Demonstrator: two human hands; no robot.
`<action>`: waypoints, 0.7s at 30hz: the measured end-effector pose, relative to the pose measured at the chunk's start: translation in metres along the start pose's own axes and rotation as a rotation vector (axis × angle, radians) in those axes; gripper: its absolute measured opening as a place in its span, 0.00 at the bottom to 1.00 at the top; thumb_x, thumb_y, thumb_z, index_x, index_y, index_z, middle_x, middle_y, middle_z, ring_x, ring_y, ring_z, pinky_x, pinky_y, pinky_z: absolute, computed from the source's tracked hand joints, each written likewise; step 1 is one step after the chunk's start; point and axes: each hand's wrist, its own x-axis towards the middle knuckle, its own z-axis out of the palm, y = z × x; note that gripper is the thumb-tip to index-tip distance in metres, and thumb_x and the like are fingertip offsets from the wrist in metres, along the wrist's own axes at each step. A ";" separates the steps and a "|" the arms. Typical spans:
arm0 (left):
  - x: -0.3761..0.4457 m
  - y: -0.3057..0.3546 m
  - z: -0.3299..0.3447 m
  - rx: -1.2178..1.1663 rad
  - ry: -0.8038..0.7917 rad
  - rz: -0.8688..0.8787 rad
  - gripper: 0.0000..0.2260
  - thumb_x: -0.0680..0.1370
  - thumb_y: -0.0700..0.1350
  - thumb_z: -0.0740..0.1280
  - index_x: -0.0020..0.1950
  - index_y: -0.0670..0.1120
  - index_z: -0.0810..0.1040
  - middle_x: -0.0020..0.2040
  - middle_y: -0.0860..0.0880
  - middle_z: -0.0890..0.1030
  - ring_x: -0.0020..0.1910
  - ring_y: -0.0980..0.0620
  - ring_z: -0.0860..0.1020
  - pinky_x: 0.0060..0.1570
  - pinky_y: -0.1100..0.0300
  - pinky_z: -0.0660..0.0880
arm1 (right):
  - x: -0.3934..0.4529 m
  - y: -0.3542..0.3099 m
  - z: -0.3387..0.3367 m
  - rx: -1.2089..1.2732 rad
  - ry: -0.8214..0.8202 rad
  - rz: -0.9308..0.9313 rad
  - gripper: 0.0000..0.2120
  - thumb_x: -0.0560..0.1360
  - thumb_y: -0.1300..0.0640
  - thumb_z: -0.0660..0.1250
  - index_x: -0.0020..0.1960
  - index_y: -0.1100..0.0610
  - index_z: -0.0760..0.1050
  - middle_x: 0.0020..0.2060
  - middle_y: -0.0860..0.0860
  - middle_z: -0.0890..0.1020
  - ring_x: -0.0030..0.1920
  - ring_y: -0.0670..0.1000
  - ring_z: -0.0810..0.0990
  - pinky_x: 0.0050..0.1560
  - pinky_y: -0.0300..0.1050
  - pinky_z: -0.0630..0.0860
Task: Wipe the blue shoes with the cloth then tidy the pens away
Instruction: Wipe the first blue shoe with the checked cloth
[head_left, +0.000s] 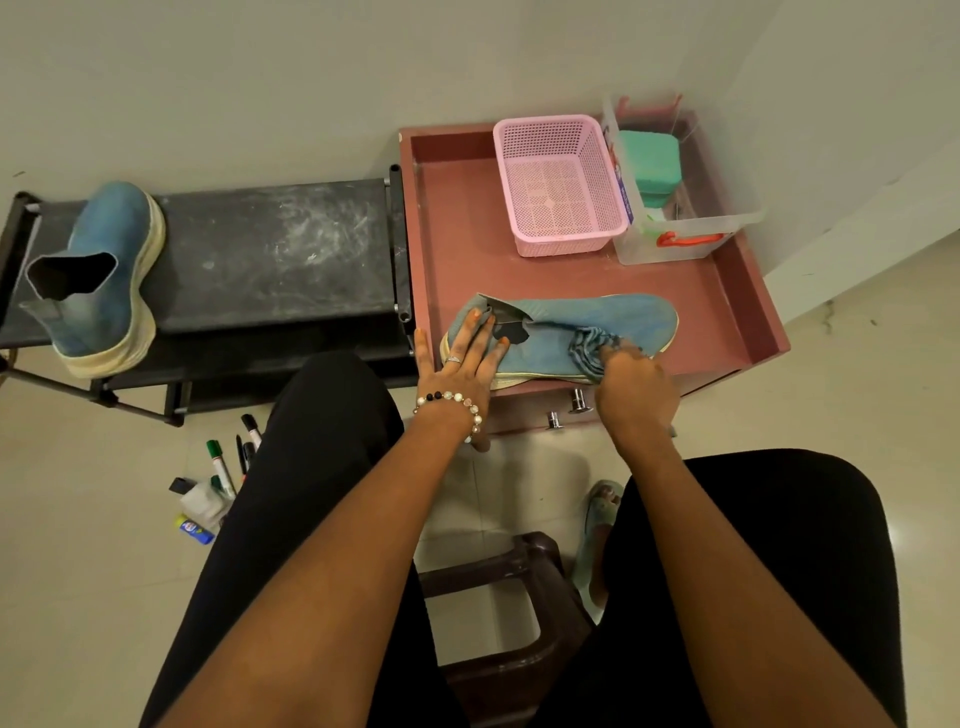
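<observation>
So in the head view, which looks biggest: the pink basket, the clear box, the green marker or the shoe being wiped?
1. Shoe being wiped
2. Pink basket and clear box: look alike, unranked
3. Green marker

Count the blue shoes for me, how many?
2. One blue fabric shoe stands on the black rack; the other blue fabric shoe lies on the pink tray under both hands. None seem hidden.
</observation>
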 end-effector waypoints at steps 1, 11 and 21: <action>0.000 0.000 0.000 -0.011 0.014 -0.002 0.61 0.63 0.63 0.75 0.75 0.51 0.29 0.73 0.48 0.25 0.70 0.46 0.23 0.61 0.25 0.35 | -0.004 -0.010 0.000 0.007 -0.018 0.034 0.14 0.77 0.65 0.56 0.58 0.57 0.76 0.59 0.57 0.75 0.58 0.62 0.73 0.51 0.53 0.74; -0.001 0.000 0.000 -0.026 0.013 0.010 0.61 0.62 0.65 0.75 0.77 0.47 0.35 0.73 0.48 0.24 0.69 0.46 0.22 0.63 0.25 0.36 | -0.013 -0.059 -0.009 0.132 -0.132 -0.194 0.13 0.75 0.59 0.61 0.58 0.57 0.75 0.52 0.59 0.81 0.54 0.61 0.78 0.51 0.52 0.77; -0.001 0.000 0.002 -0.028 0.028 0.001 0.62 0.62 0.65 0.75 0.75 0.50 0.30 0.73 0.48 0.25 0.70 0.46 0.23 0.62 0.24 0.36 | -0.006 -0.037 0.000 0.063 -0.068 0.151 0.13 0.78 0.60 0.56 0.58 0.58 0.76 0.60 0.58 0.74 0.57 0.62 0.75 0.53 0.52 0.74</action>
